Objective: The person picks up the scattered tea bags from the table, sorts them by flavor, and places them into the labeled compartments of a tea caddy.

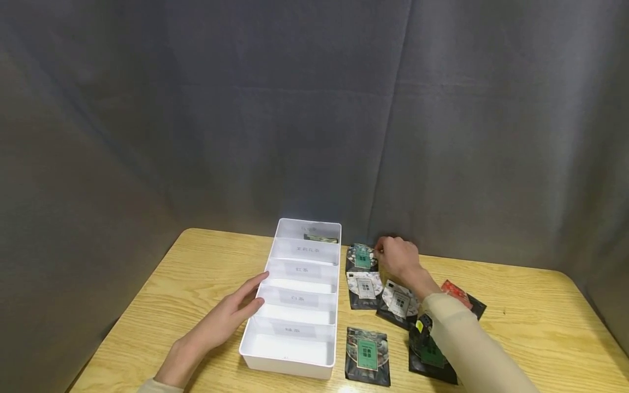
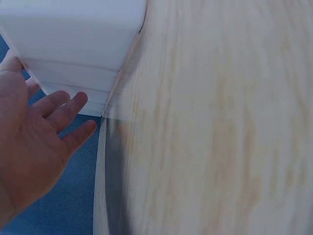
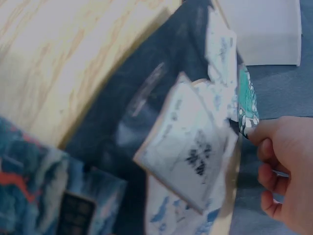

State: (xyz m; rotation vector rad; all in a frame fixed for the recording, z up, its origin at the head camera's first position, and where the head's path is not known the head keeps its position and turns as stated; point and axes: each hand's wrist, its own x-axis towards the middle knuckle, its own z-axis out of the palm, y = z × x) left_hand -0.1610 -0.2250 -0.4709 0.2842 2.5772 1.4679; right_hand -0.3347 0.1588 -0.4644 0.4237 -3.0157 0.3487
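A white divided box [image 1: 287,367] stands on the table, paper labels with Chinese characters on its compartments. My left hand [image 1: 218,319] is at the box's left side, thumb and fingers extended along its wall; the left wrist view shows the fingers [image 2: 68,112] loosely spread beside it. At the back, right of the box, my right hand [image 1: 400,256] pinches the right edge of a black tea pouch with a green label [image 1: 363,258]. In the right wrist view, thumb and forefinger meet at the corner of that pouch [image 3: 247,98]. The other fingers are curled in.
Two white-labelled tea pouches [image 1: 366,289] [image 1: 398,303] lie nearer, and a green-labelled pouch [image 1: 367,356] lies by the box's front. Under my right forearm are another green-labelled pouch [image 1: 426,357] and a red-topped one [image 1: 457,293]. The far compartment holds a packet [image 1: 320,238]. A grey curtain [image 1: 314,136] hangs behind.
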